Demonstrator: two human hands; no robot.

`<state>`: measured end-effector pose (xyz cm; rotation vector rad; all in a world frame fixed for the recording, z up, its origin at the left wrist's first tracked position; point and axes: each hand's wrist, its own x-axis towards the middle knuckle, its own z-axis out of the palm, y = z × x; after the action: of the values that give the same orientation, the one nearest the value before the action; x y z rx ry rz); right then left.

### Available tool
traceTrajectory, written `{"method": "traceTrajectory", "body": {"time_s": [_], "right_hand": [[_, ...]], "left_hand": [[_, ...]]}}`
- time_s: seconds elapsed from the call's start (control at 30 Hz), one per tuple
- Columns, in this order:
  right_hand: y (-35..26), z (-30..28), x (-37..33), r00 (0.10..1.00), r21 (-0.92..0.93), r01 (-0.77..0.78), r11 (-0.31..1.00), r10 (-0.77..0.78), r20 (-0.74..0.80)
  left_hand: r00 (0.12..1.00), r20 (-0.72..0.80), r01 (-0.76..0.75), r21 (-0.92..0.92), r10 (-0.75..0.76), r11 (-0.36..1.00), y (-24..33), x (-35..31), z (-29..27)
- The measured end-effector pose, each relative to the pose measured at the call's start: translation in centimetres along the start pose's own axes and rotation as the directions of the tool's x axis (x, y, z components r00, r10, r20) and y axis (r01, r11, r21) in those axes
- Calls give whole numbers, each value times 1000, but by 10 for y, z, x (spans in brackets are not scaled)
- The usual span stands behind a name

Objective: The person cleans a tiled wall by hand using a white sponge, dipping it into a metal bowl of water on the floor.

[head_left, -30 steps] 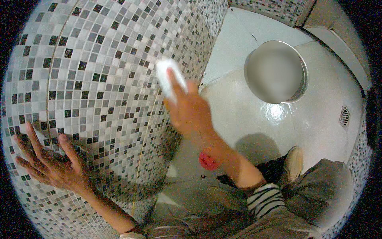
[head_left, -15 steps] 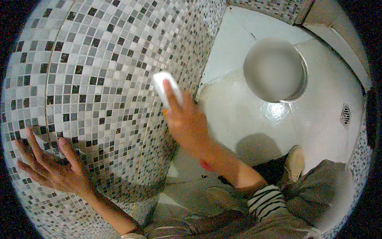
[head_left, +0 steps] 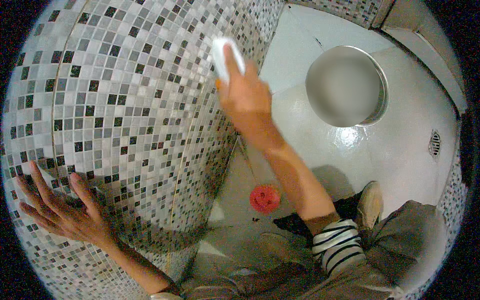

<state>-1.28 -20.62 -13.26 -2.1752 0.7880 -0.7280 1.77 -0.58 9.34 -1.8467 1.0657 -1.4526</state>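
While the left hand (head_left: 72, 215) spreads wide against the wall (head_left: 135, 95) (for support, I judge), the right hand (head_left: 247, 100) grips a white block (head_left: 219, 54) lengthwise, likely for control.

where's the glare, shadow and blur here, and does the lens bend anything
All in the head view: glare whitens the pale floor just below the metal bucket, whose middle is blurred out; the right hand and white oblong tool look slightly soft; shadow darkens the mosaic wall beside the left hand; that wall bows toward the picture's edge.
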Motion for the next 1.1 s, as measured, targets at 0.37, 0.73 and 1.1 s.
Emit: {"method": "traceTrajectory", "body": {"time_s": [0.37, 0.73, 1.1], "right_hand": [[-10, 2, -19, 1000, 38, -5, 999, 4, 30], [-18, -16, 0, 995, 136, 44, 990, -56, 88], [-28, -24, -31, 977, 356, 75, 932, -140, 160]], "left_hand": [[1000, 13, -13, 41, 13, 999, -10, 2, -8], [1000, 15, 24, 66, -25, 998, -3, 6, -10], [1000, -14, 25, 63, -24, 998, -3, 7, -12]]}}
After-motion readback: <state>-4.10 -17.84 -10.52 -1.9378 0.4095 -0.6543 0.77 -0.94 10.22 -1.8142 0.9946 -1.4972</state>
